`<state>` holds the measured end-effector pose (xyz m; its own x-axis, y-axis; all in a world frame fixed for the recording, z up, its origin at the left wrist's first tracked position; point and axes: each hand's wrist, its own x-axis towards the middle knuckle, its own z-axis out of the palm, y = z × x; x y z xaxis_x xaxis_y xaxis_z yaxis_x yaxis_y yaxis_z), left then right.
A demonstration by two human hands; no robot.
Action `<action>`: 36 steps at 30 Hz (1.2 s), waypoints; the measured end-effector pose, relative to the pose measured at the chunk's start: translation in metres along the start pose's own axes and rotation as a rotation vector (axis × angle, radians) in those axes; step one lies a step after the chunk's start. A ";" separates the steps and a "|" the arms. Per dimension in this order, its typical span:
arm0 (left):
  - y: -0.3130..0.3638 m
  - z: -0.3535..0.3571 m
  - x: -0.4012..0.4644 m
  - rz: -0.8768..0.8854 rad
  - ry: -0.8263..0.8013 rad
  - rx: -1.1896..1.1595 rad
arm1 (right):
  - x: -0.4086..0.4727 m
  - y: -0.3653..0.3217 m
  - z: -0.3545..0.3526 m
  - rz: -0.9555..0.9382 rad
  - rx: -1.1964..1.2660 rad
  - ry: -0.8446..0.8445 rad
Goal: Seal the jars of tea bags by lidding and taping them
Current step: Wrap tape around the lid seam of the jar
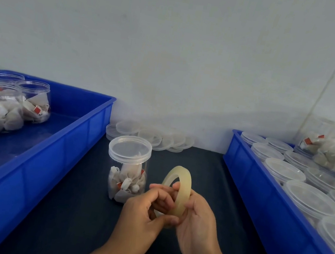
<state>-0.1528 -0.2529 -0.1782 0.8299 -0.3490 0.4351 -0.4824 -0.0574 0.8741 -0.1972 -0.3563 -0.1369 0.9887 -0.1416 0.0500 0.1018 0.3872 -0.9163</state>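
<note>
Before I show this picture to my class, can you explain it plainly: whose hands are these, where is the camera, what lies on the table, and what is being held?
There is no machine here. A person wears a camera on the head, so this single picture looks forward and down at their own two bare hands. The left hand and the right hand both grip a roll of clear tape above a dark table. Just behind the hands stands a lidded jar of tea bags, apparently waiting for tape. The blue tray on the left holds open jars with tea bags and no lids. The blue tray on the right holds jars with lids on. Loose lids lie by the wall.
</note>
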 end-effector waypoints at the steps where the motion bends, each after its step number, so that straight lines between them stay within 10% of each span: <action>1: 0.000 0.000 0.000 0.007 0.001 0.003 | -0.001 0.000 0.002 -0.012 -0.014 -0.006; 15: 0.005 -0.018 0.005 0.489 -0.014 0.293 | 0.008 -0.004 -0.028 0.052 -0.145 -0.264; 27: 0.005 -0.026 0.013 0.401 0.011 0.151 | 0.001 -0.011 -0.021 0.020 -0.626 -0.418; 36: 0.004 -0.030 0.014 0.461 0.188 0.465 | 0.004 -0.010 -0.021 -0.011 -0.868 -0.465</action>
<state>-0.1348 -0.2295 -0.1621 0.5252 -0.2686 0.8075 -0.8337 -0.3528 0.4249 -0.1964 -0.3802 -0.1355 0.9519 0.3037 0.0411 0.1789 -0.4417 -0.8792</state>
